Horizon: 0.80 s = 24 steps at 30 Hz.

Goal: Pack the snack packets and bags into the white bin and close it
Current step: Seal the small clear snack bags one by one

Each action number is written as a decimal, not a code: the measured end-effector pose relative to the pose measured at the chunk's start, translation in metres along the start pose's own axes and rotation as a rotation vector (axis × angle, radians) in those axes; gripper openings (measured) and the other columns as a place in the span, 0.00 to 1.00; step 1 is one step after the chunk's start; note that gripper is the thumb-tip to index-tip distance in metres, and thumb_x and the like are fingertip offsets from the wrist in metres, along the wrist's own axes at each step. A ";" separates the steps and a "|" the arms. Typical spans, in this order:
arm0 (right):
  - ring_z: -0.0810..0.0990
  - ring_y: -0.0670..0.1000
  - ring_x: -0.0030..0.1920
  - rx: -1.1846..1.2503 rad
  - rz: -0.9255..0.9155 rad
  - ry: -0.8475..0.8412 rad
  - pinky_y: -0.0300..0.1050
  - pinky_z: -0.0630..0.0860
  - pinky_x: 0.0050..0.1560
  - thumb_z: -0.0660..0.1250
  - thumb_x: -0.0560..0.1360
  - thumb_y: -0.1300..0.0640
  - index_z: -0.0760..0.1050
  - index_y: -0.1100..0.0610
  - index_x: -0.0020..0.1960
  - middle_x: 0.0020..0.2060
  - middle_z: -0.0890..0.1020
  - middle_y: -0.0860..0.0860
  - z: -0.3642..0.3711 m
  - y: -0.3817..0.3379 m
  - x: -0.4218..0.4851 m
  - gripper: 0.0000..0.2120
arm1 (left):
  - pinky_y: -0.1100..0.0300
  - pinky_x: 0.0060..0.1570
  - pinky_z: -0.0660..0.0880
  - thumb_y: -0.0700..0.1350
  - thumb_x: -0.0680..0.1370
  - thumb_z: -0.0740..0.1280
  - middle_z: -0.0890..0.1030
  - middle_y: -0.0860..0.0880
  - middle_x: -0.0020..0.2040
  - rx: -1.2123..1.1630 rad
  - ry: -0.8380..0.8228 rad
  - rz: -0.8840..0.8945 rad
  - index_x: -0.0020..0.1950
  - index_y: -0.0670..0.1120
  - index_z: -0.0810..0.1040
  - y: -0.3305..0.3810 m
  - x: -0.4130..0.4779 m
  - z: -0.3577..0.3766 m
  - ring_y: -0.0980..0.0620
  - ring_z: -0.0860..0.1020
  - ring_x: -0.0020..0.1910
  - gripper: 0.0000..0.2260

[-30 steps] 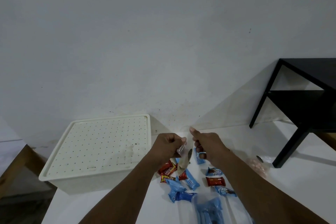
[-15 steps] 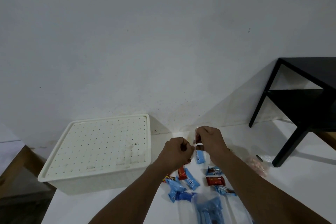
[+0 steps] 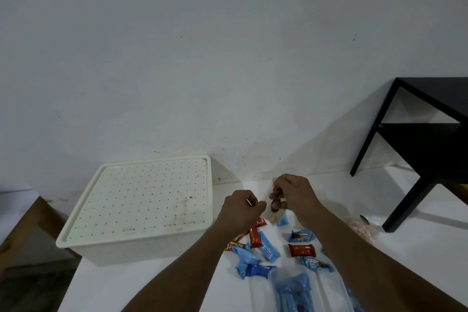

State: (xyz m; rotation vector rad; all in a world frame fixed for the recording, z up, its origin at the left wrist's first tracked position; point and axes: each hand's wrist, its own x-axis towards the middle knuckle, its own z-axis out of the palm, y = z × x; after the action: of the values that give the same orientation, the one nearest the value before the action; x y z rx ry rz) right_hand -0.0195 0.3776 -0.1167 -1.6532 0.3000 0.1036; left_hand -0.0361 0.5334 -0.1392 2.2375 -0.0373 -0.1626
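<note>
Presently, item by item, with the white bin (image 3: 141, 208) as landmark.

White bin: on the white surface (image 3: 405, 248), near the wall; its perforated lid (image 3: 152, 192) lies flat on top, so nothing can go in yet.

Left hand (image 3: 240, 210): just right of the bin's near right corner, raised off the surface, fingers (image 3: 255, 204) curled and pressed together on the edge of a small clear bag (image 3: 272, 214).

Right hand (image 3: 293, 195): further right of the bin, close to the left hand, fingers pinching the same bag's top. The bag hangs between the two hands; its contents look dark and pale but are too blurred to name.

Loose snack packets: right of the bin and nearer the person, spread on the surface. Among them are a red packet (image 3: 254, 237), a long blue packet (image 3: 268, 248), another red packet (image 3: 301, 250) and a blue packet (image 3: 302, 236) beyond it.

Clear tub (image 3: 298, 289): at the frame's bottom edge, well right of the bin, holding blue packets.

Pinkish bag (image 3: 362, 230): far right of the bin, beside the black table (image 3: 430, 139).

Step in hand, as judged: the small bag's mouth is being sealed or twisted shut; packing proper has not begun.

Next move, as judged: one hand must let go to lift the lid off, then the bag and packets go in.
</note>
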 end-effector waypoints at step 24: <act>0.78 0.56 0.50 0.035 0.035 0.167 0.52 0.82 0.49 0.64 0.79 0.53 0.80 0.56 0.42 0.46 0.79 0.59 -0.015 0.020 0.029 0.11 | 0.73 0.51 0.74 0.54 0.73 0.74 0.81 0.60 0.54 -0.106 0.043 0.220 0.59 0.56 0.80 -0.027 -0.011 0.041 0.65 0.78 0.50 0.16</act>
State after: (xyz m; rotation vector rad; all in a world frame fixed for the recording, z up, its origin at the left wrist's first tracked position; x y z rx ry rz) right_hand 0.0012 0.3571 -0.1417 -1.6254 0.4552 -0.0133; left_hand -0.0531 0.5192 -0.1846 2.1131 -0.2450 0.0037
